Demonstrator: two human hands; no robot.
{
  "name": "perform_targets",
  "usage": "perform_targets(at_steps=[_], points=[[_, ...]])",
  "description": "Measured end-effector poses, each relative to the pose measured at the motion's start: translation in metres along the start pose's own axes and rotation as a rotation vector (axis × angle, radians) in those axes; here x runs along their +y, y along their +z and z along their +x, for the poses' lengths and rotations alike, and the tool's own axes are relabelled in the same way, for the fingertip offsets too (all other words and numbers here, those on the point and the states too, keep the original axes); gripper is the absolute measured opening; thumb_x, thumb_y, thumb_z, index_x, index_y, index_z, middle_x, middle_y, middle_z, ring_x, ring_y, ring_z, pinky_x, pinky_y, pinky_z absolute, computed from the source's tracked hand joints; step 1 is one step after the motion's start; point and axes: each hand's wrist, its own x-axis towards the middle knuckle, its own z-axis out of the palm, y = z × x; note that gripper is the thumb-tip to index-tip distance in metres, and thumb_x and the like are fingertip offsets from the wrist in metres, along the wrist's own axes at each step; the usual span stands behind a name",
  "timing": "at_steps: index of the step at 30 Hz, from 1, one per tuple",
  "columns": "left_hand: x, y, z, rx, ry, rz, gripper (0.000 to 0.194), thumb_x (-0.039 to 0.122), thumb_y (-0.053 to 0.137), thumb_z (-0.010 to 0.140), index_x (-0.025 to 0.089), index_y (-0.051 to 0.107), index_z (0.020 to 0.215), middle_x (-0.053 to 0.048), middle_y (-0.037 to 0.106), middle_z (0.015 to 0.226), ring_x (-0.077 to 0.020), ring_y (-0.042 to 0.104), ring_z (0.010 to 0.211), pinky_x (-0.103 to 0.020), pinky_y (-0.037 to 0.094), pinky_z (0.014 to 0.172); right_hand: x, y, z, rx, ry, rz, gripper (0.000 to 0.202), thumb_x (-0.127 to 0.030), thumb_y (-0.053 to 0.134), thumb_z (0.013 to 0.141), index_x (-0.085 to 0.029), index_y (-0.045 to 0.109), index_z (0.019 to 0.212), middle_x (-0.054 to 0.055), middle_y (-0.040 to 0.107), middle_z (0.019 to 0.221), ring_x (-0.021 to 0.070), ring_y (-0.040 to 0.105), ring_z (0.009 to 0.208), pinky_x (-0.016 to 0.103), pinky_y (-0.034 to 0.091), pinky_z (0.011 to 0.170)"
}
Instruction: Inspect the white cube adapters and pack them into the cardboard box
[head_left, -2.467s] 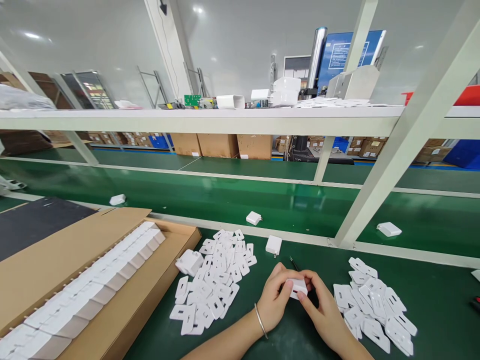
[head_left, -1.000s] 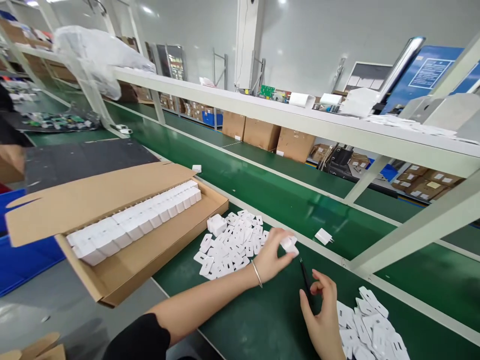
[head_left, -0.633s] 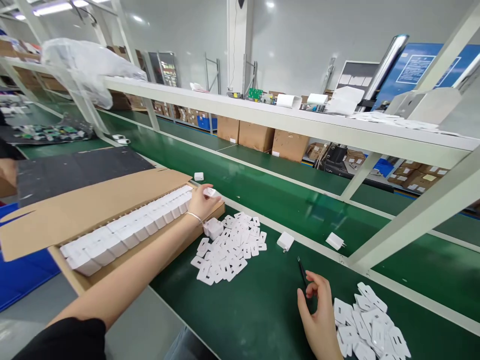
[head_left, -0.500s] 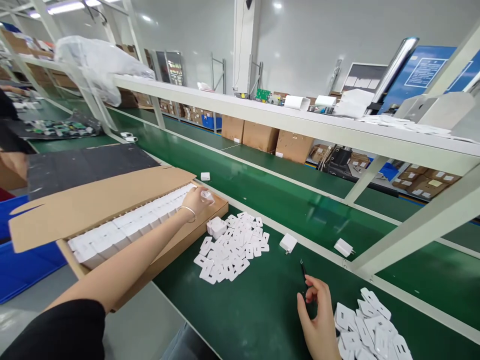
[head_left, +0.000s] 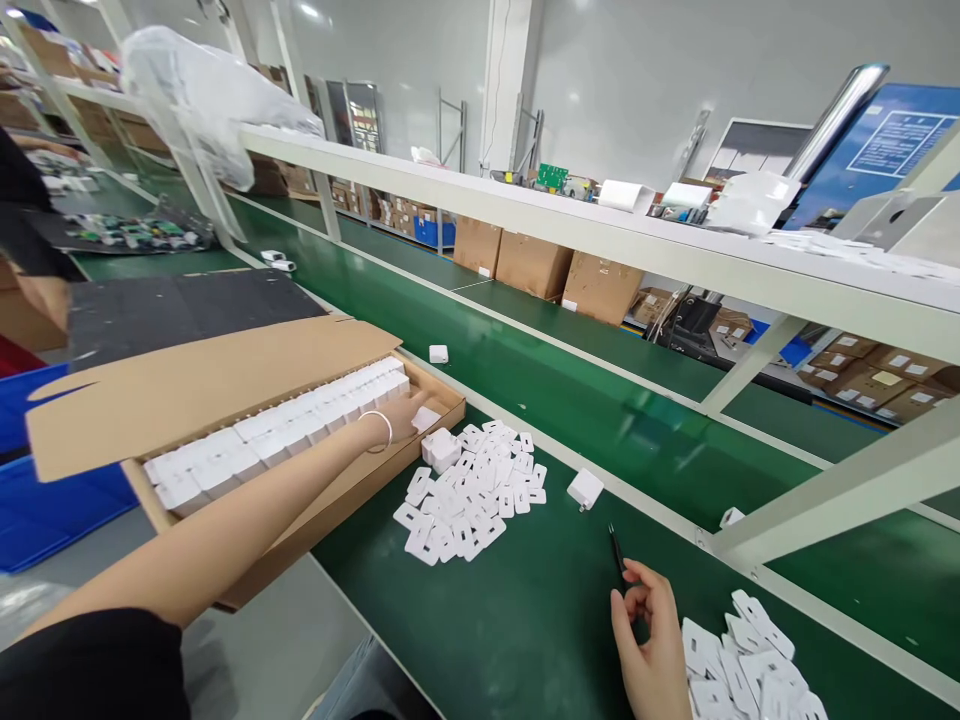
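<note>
Evidently, a good part of the carton [head_left: 360, 505] was already filled: in the head view, a long row of white chargers [head_left: 277, 430] stood close together along its far side, while cardboard showed along the near side. The left hand [head_left: 403, 412] was at the carton's right end, with its fingers closed on one more charger [head_left: 426, 420]. This one was low in the corner, within the walls as it seemed, but I could not tell whether it touched the bottom; its placing was, in my judgement, not yet finished. The right hand [head_left: 651, 630] was over the desk [head_left: 525, 610], fingers loosely bent, thumb and forefinger apart, with black tweezers [head_left: 616, 548] just beside; whether it touched them could not be told. As for what was left, a small cluster of chargers [head_left: 441, 450] stood beside the carton, a lone charger [head_left: 585, 488] lay on the desk, and another charger [head_left: 439, 354] lay on the green belt [head_left: 525, 370]. Two piles of thin plates, the left pile [head_left: 472, 495] and the right pile [head_left: 742, 670], seemed parts not yet used.
</note>
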Motion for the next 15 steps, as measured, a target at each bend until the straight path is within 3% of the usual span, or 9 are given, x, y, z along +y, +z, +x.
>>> perform_targets(at_steps=[4,9,12,15], points=[[0.006,0.002,0.000,-0.074,0.090,0.067,0.078,0.025,0.074,0.080,0.030,0.048,0.154,-0.020,0.053,0.148,-0.0389,0.072,0.110,-0.047,0.054,0.098,0.000,0.002,0.000,-0.021,-0.022,0.005,0.037,-0.054,0.054,0.100,-0.025,0.059,0.121,0.007,0.058,0.101,0.0182,0.057,0.071,0.035,0.053,0.064],[0.009,-0.002,0.010,-0.073,0.132,0.124,0.068,0.026,0.074,0.082,0.031,0.057,0.147,-0.019,0.056,0.144,-0.0419,0.065,0.122,-0.050,0.050,0.104,0.001,0.002,0.001,-0.056,-0.018,-0.005,0.036,-0.054,0.052,0.101,-0.025,0.060,0.119,0.007,0.058,0.100,0.0173,0.056,0.068,0.033,0.053,0.061],[0.002,-0.009,0.021,-0.034,0.096,0.129,0.062,0.033,0.072,0.083,0.025,0.058,0.143,-0.020,0.061,0.139,-0.0411,0.064,0.124,-0.047,0.051,0.100,0.003,0.002,0.001,-0.077,-0.028,-0.013,0.034,-0.053,0.052,0.101,-0.025,0.060,0.119,0.007,0.058,0.100,0.0170,0.057,0.069,0.033,0.054,0.062],[-0.006,-0.015,0.033,0.018,0.022,0.111,0.060,0.042,0.062,0.090,0.014,0.054,0.143,-0.022,0.068,0.128,-0.0367,0.069,0.113,-0.041,0.054,0.093,0.005,0.003,0.000,-0.091,-0.040,-0.009,0.034,-0.054,0.051,0.101,-0.025,0.060,0.118,0.007,0.058,0.101,0.0165,0.057,0.067,0.032,0.054,0.062]])
